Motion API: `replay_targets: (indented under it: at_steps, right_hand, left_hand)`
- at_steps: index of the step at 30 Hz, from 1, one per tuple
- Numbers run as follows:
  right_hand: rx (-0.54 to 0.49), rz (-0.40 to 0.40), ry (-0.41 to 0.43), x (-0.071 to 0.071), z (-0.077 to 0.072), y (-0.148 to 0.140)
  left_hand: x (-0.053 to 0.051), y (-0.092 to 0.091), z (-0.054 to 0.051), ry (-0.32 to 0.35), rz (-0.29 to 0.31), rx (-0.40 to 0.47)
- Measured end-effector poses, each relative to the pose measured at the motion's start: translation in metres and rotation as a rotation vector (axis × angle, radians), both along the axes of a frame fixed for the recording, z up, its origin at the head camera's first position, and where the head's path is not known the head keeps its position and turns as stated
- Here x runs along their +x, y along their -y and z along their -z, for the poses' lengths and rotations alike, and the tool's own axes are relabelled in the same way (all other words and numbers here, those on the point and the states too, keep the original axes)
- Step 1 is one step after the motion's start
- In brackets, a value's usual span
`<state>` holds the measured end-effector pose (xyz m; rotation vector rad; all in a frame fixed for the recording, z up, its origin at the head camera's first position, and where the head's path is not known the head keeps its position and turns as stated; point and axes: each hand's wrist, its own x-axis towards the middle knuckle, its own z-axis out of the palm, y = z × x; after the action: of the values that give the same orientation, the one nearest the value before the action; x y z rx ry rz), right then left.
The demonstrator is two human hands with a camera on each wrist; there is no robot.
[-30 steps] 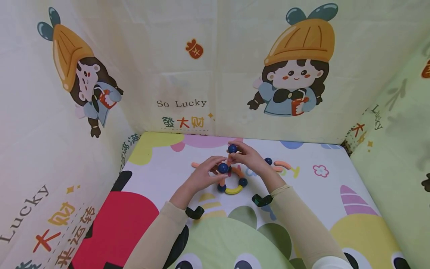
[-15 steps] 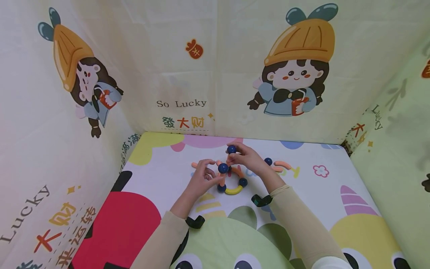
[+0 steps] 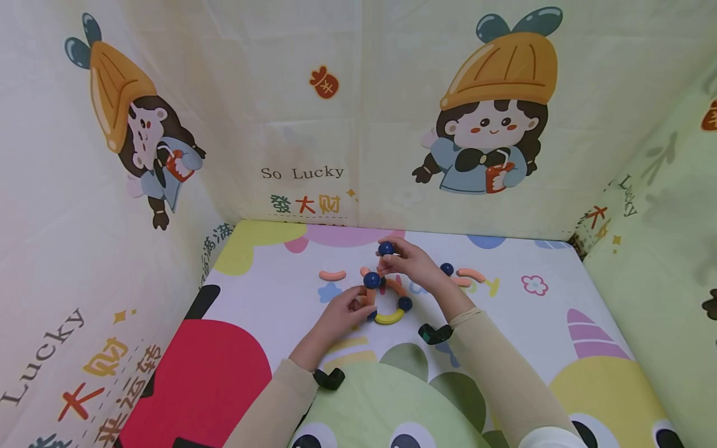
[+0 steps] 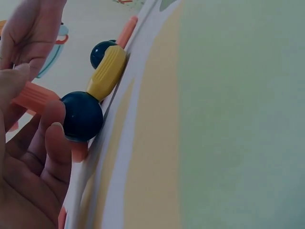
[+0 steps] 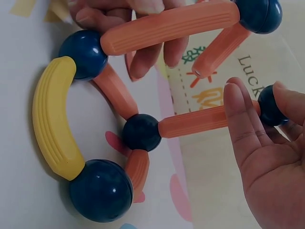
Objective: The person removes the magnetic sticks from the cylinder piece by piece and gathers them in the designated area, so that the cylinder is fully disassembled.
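A ring of blue balls and curved sticks, one a yellow stick (image 3: 389, 318), lies on the table with two straight orange sticks standing up from it. My left hand (image 3: 342, 311) pinches the left orange stick (image 5: 171, 27) low down, its fingers touching the lower blue ball (image 4: 82, 116). That stick carries an upper blue ball (image 3: 372, 280), from which another orange stick (image 5: 219, 50) sticks out with a free end. Beyond it, my right hand (image 3: 411, 261) holds the top blue ball (image 5: 271, 105) on the other upright orange stick (image 5: 195, 122).
A loose curved orange stick (image 3: 333, 275) lies left of the ring. To the right are a blue ball (image 3: 446, 269) and a curved orange stick (image 3: 472, 274), with another orange stick (image 3: 462, 282) beside them. A printed cloth wall (image 3: 392, 124) rises behind the table.
My left hand has come away from around the upper ball and moved down toward me, to the foot of its upright stick. The right hand has barely moved.
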<state>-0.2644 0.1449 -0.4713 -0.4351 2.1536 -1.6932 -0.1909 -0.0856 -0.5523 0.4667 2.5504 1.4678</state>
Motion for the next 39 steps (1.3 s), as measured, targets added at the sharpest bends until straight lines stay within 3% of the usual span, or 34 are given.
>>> replay_targets:
  at_steps: [10, 22, 31, 39]
  right_hand:
    - [-0.055, -0.007, 0.058, -0.002, 0.000, 0.004]
    - [0.021, 0.042, -0.009, -0.002, -0.006, -0.003]
    - [0.210, 0.189, -0.054, 0.007, -0.016, -0.038]
    - [0.275, 0.283, -0.026, 0.009, -0.011, -0.092]
  left_hand:
    - [0.001, -0.003, 0.002, 0.036, 0.023, 0.010]
    - [0.001, -0.002, 0.004, 0.070, 0.029, 0.005]
    - [0.000, -0.001, 0.007, 0.065, 0.033, -0.042]
    - [-0.002, 0.002, 0.013, 0.041, 0.029, -0.050]
